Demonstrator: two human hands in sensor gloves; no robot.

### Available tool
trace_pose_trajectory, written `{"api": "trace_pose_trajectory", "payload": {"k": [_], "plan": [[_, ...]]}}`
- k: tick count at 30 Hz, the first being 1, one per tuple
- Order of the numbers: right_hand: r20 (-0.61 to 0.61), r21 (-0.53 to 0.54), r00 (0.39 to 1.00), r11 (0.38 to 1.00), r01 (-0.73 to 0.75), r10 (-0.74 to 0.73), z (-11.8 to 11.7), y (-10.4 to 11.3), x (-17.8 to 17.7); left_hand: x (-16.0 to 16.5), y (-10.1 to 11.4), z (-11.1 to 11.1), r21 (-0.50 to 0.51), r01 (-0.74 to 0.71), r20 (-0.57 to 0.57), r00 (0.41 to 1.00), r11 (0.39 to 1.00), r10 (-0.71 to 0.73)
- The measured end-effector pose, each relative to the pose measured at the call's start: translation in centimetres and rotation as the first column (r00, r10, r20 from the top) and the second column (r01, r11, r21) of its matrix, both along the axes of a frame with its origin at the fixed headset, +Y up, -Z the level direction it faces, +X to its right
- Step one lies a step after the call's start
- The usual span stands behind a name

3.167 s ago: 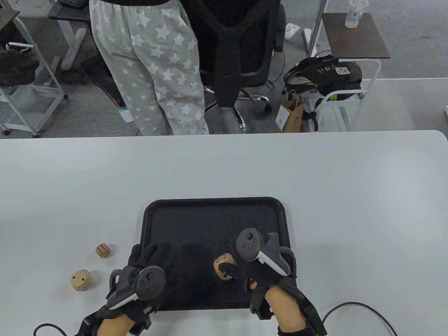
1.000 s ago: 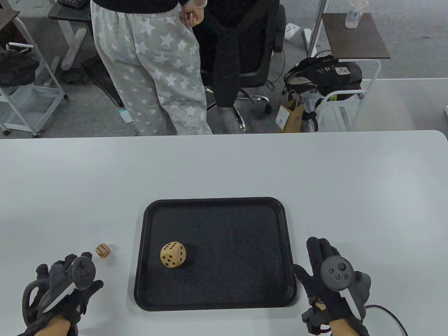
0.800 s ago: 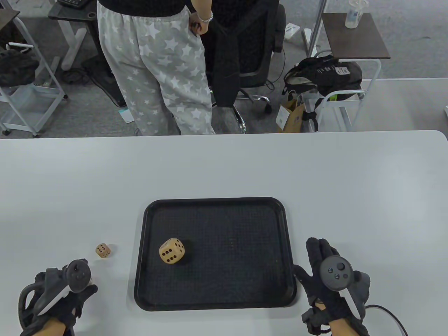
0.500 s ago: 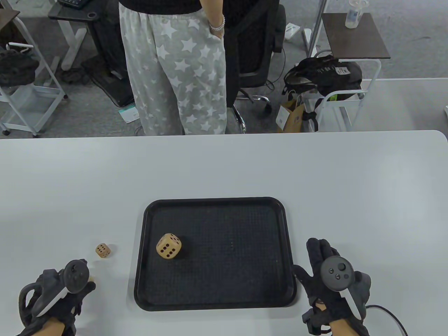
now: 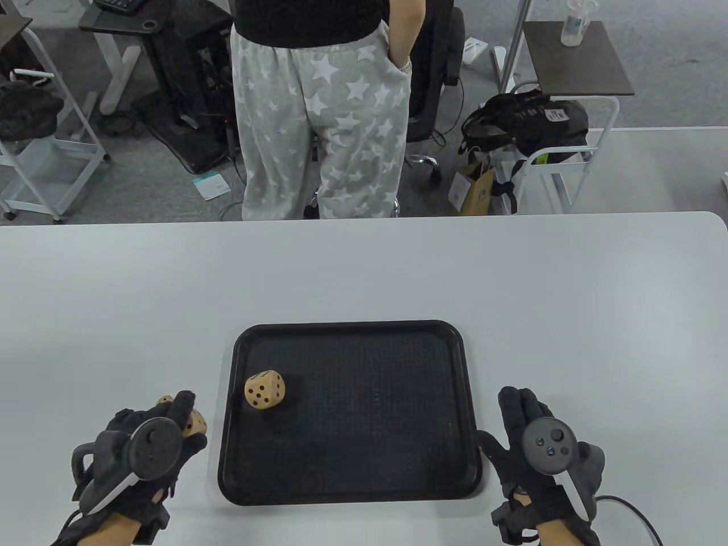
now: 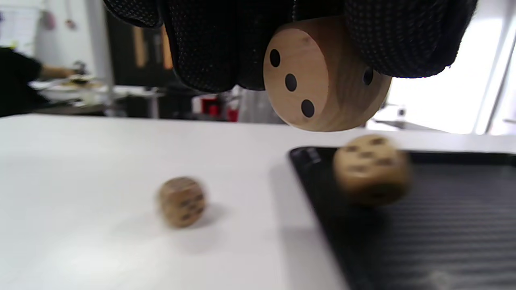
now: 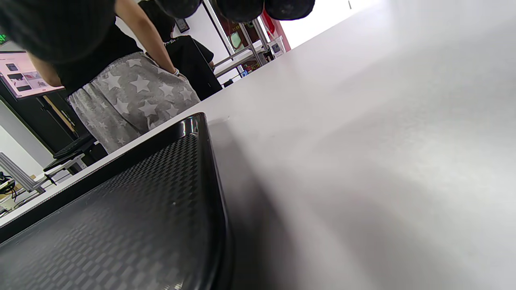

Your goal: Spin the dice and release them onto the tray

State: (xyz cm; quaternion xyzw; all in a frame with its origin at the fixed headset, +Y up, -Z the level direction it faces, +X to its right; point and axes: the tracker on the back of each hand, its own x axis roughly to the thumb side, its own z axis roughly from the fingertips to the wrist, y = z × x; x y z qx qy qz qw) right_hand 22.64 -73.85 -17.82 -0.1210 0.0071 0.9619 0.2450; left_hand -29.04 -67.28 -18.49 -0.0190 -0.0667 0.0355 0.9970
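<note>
A black tray (image 5: 352, 330) (image 6: 310, 157) (image 7: 201, 161) lies near the table's front edge. One large wooden die (image 5: 265, 389) (image 6: 371, 173) sits in the tray's left part, blurred in the left wrist view. My left hand (image 5: 182, 421) hovers just left of the tray and grips a second wooden die (image 5: 196, 422) (image 6: 322, 78) in its fingertips, lifted off the table. A small die (image 5: 164, 400) (image 6: 181, 201) rests on the table, partly hidden behind my left fingers. My right hand (image 5: 520, 406) lies flat on the table right of the tray, fingers straight, holding nothing.
A person in star-patterned trousers (image 5: 318, 114) stands at the table's far edge. Beyond it are an office chair (image 5: 432, 68), a bag on a white cart (image 5: 529, 122) and a side table with a bottle (image 5: 577, 23). A cable (image 5: 631, 506) trails from my right wrist.
My left hand has picked the second die off the table and carried it up and right towards the tray. The die on the tray has drifted left and farther back. The standing person stepped right.
</note>
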Motion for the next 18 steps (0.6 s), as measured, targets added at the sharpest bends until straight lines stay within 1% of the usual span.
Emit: {"api": "trace_pose_trajectory", "payload": {"k": [3,7,8,10,12,14,18], "plan": [[-0.004,0.002,1.0,1.0,0.0,0.0,0.0,0.0,0.0,4.1,0.8,-0.1,0.014,0.004,0.092,0.996,1.0,-0.006],[-0.008,0.009,1.0,1.0,0.001,-0.001,0.1,0.0,0.0,9.0,0.7,-0.5,0.002,0.049,0.179,0.983,0.999,-0.048],[-0.01,0.012,1.0,1.0,0.003,-0.003,0.2,0.0,0.0,10.5,0.4,-0.7,-0.011,0.071,0.207,0.976,0.997,-0.067],[-0.013,0.015,1.0,1.0,0.003,-0.003,0.3,0.0,0.0,12.4,-0.2,-1.0,-0.035,0.107,0.237,0.967,0.994,-0.096],[-0.016,0.017,1.0,1.0,0.003,-0.002,0.3,0.0,0.0,14.7,-1.1,-1.3,-0.079,0.178,0.285,0.947,0.981,-0.149],[-0.023,0.016,1.0,1.0,0.003,-0.002,0.3,-0.1,-0.1,16.7,-2.2,-1.4,-0.102,0.239,0.32,0.927,0.966,-0.196],[-0.035,0.014,0.999,1.0,-0.003,0.003,0.4,-0.1,-0.2,19.1,-3.9,-1.6,-0.142,0.345,0.366,0.889,0.928,-0.275]]}}
